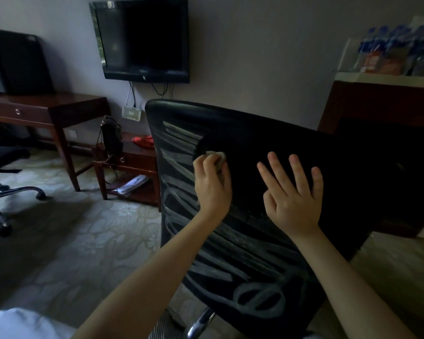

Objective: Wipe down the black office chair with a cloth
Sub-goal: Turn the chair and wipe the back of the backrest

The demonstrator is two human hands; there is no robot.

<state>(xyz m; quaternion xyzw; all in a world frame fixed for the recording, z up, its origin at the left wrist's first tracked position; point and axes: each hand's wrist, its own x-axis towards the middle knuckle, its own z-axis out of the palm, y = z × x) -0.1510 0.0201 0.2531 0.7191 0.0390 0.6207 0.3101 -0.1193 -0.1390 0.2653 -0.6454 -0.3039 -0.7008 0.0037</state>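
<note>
The black office chair [255, 133] stands right in front of me, its backrest facing me and streaked with white marks down the left side and bottom. My left hand [212, 184] grips a small balled-up grey cloth [219, 159] and presses it against the upper left of the backrest. My right hand [293, 194] lies flat on the backrest beside it, fingers straight and spread. The area around the cloth looks dark and free of streaks.
A wall-mounted TV [143, 39] hangs behind the chair. A wooden desk [47, 111] and a low side table [130, 162] with a black bag stand at left. Another office chair [8, 177] is at far left. A dark cabinet [382, 104] with water bottles is at right.
</note>
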